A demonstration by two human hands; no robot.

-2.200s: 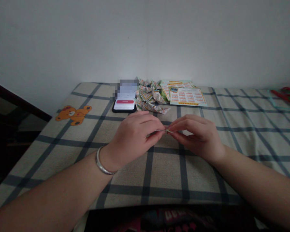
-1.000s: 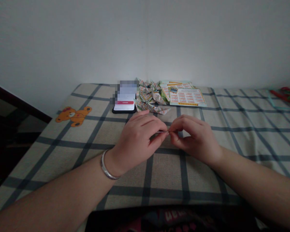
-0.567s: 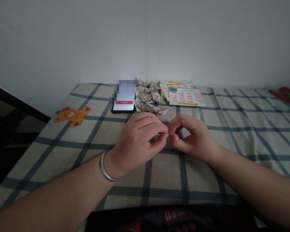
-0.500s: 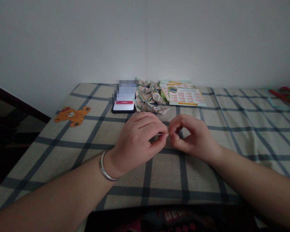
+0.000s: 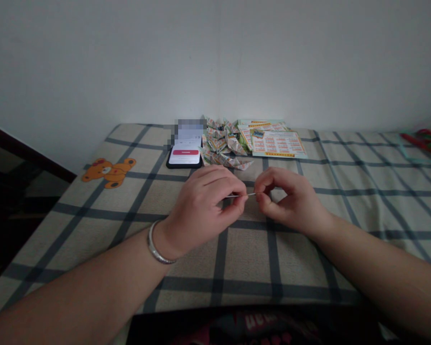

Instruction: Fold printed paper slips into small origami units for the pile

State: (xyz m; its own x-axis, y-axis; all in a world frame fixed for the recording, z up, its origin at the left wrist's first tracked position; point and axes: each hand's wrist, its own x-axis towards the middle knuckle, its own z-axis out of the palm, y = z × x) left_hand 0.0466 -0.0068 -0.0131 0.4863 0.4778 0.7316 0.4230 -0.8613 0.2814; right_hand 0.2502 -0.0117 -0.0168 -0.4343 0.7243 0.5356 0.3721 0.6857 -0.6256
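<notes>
A thin, pale sheet (image 5: 251,194), seen almost edge-on and looking like paper, spans the small gap between my two hands. Thumb and fingers of my left hand (image 5: 210,206) pinch it; a bit of its edge shows inside the loop of those fingers. On the other side, my right hand (image 5: 290,199) pinches its right end between thumb and forefinger. Both hands are held above the checked cloth, close in front of a pile of folded paper pieces (image 5: 224,139). A silver bangle (image 5: 154,247) circles my left wrist.
A phone (image 5: 185,155) with a lit screen stands left of the pile. Printed calendar cards (image 5: 278,143) lie to its right, by the wall. A bear-shaped cutout or print (image 5: 109,172) is at the left on the checked tablecloth (image 5: 244,261). Red and green items (image 5: 429,141) lie far right.
My hands have moved slightly apart, so a short length of the pale sheet now shows between the fingertips. The things on the table have stayed put.
</notes>
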